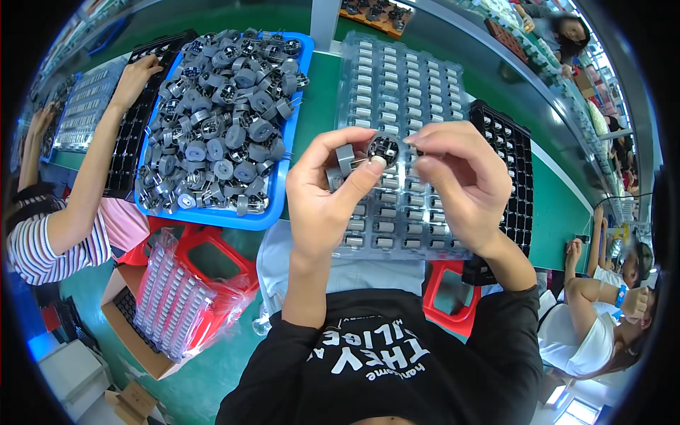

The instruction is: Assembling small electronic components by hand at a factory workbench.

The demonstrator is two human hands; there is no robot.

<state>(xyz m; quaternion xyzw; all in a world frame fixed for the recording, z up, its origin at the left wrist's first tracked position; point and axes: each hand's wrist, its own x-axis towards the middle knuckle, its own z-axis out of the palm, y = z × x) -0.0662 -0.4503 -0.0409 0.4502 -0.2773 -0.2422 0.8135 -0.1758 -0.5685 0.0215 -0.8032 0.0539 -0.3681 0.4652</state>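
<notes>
Going from the left: can spot a co-worker's hand (138,78) over a long black tray (129,152), plus a striped shirt (32,248) lower down. Next up, a blue bin (212,219) on the green table (552,202), heaped with round gray parts (236,136), many with thin metal pins. Then the left hand (319,180): pinching a round dark piece (384,149) between thumb and index finger, closed right down on it, with a gray part (345,157) tucked in just beside. Holding all that above a clear tray (346,78) packed with rows of shiny metal cylinders (389,106). Now the right hand (464,180): keeping fingers (411,139) curled in, just a narrow gap at the tips, right beside the dark piece. Can't tell if touching it or gripping something tiny. Past that, another black tray (523,205), then somebody in a white top (581,343) at far right.
</notes>
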